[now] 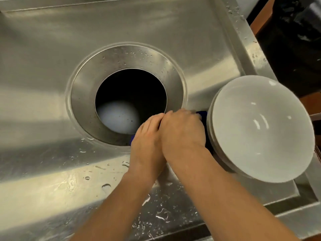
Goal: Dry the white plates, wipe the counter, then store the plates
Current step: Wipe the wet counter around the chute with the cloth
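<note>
Head view: steel counter (43, 105), wet, droplets and streaks thickest along the near edge. A big round chute hole (128, 100) is cut in its middle, with a pale bin or bag visible down inside.

Stack of white plates (260, 129) sits at the right, on the raised right rim of the counter, just beside the hole. Stack looks tilted toward the camera and its near edge seems to hang past the rim, though lens distortion makes this hard to judge. Top plate is glossy, may be damp.

Both hands are pressed together side by side, between hole and stack. Right hand (182, 129) is palm down on a dark blue cloth (202, 114), only slivers of which show; knuckles are touching or nearly touching the plate stack. Left hand (147, 138) is bunched against it at the hole's lip. Can't tell if fingers are actually gripping the cloth or just pressing it.

Risks, judged:
- Wiping stroke to the right bumps the stack; on wet steel it could slide or tip off the rim.
- Cloth sits at the hole's edge; a loose hold drops it into the chute.
- Wet hands lifting a full stack could let the plates slip.
- Water near the front edge gets missed if wiping stays by the plates.
</note>
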Tool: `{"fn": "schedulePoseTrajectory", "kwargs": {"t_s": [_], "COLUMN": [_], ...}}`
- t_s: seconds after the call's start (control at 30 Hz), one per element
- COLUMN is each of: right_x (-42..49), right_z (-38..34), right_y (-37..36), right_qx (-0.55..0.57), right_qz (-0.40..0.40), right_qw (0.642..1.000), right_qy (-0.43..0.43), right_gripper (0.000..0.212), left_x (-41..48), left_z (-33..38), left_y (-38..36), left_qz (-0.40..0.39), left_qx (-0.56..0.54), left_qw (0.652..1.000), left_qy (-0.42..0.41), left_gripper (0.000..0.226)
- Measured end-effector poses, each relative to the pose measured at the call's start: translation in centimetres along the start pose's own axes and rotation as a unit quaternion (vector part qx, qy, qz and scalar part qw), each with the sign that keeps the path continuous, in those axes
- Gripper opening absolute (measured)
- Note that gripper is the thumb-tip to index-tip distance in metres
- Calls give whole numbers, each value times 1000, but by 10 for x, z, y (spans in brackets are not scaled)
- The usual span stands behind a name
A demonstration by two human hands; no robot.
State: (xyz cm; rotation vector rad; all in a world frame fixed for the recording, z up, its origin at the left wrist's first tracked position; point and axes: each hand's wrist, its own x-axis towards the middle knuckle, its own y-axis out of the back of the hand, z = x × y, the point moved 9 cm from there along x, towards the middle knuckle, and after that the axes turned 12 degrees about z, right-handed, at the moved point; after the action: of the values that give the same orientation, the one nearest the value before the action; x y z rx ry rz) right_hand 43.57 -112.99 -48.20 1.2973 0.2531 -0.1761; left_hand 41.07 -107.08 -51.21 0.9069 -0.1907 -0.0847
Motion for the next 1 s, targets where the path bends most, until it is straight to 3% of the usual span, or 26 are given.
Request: {"fn": "schedulePoseTrajectory", "kwargs": {"t_s": [0.07,0.23,0.37,0.4,0.5,0.6,0.7,0.77,1.0], "right_x": [-21,-80,-121,-130,-150,-142,-120,-112,-113], "right_z": [-5,5,-7,-9,15,14,-6,-10,-52], "right_y": [-11,-28,-47,-48,-37,-41,-62,-73,-62], "right_qx": [-23,63,113,129,241,343,288,242,256], "right_qz": [8,7,-26,-12,178,227,143,128,174], "right_qw": [1000,997,993,992,951,908,946,961,947], "right_qy": [7,-48,-1,11,-76,-75,-32,-40,-83], "right_gripper": [51,66,60,53,31,41,55,57,62], "left_x": [-9,-52,-99,-111,-139,-136,-115,-109,-120], "left_z": [-4,3,6,6,5,8,9,0,-44], "left_y": [11,10,16,20,33,34,26,19,43], "left_qz": [41,-2,-3,1,27,36,43,42,60], "left_qx": [18,89,105,118,136,122,119,135,169], "left_qw": [999,995,994,993,990,991,991,989,983], "left_qy": [-15,-41,-29,-19,11,41,52,48,51], "left_gripper": [55,62,57,51,48,52,59,60,59]}}
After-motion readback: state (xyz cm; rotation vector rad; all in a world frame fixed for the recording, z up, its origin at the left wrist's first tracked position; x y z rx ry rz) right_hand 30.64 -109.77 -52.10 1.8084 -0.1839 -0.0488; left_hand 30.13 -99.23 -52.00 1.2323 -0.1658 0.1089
